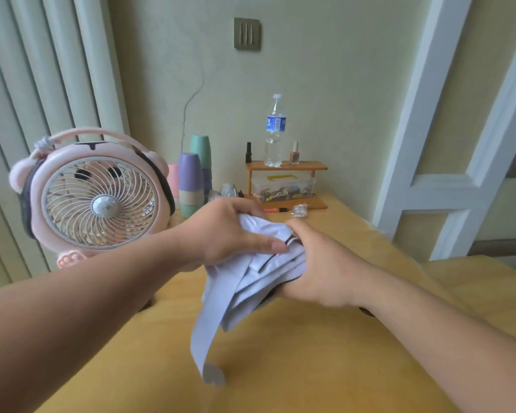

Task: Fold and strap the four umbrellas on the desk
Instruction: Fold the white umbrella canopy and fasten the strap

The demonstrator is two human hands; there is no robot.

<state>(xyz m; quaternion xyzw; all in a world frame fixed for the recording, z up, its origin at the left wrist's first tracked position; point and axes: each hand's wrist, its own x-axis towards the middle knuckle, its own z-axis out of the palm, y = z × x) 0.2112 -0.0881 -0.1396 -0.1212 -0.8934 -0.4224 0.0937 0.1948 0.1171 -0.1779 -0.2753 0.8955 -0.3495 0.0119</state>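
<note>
**Left hand [230, 234] and right hand [322, 269] gripping a pale umbrella [259, 281] over the desk [340, 368]**

Left hand is closing round the upper end of the gathered canopy, fingers wrapping over the far side and thumb lying flat across the near folds; right hand is curling round the bundle from the other side, thumb pointing up toward the left hand's fingers, so both are clutching the same bunch of cloth. The umbrella is being held just above the yellow desk near its middle, its pale lavender-grey folds with dark edging hanging down between the two wrists; its strap [204, 338] is dangling loose from the bundle, the rounded tab at its end reaching down to the desktop, though whether it is touching the wood I cannot tell. A pink fan [99, 201] is standing at the desk's left edge, facing the camera; stacked cups [193, 174] are standing beside it against the wall; a small wooden shelf [316, 166] is carrying a water bottle [275, 129] between two nail-polish bottles [294, 153], with a clear plastic box [282, 187] sitting beneath; an orange pen [276, 209] is lying in front of the shelf.
</note>
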